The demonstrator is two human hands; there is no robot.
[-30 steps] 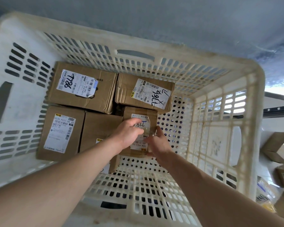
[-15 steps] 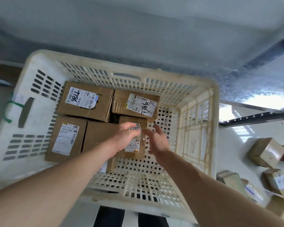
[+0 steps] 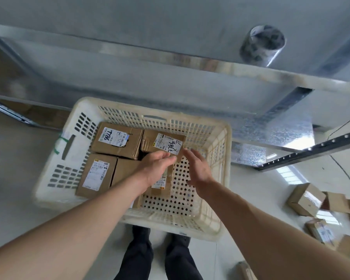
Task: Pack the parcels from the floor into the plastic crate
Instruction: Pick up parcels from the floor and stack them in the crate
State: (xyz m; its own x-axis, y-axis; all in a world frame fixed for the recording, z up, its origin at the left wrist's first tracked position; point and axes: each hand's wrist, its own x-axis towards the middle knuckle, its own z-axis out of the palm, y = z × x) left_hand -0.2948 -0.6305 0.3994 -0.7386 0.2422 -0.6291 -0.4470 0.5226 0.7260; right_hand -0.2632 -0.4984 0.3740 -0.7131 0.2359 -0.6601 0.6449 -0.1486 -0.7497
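A cream plastic crate (image 3: 223,178) stands on the floor in front of me with several cardboard parcels packed in its left half. A small labelled parcel (image 3: 162,185) lies in the middle of the crate floor. My left hand (image 3: 155,168) hovers just above it, fingers loosely curled and holding nothing. My right hand (image 3: 197,168) is beside it to the right, open with fingers apart, above the bare perforated crate floor. Two parcels at the back carry handwritten labels, one (image 3: 115,139) on the left and one (image 3: 164,144) on the right.
More cardboard parcels (image 3: 305,199) lie loose on the floor at the right. A metal shelf frame (image 3: 291,112) runs behind and to the right of the crate, with a roll of tape (image 3: 262,45) on the shelf above. My legs (image 3: 156,257) stand at the crate's near edge.
Both hands have let go of the small parcel and lifted off it. My view has risen and pulled back, so the crate looks smaller and the floor parcels show.
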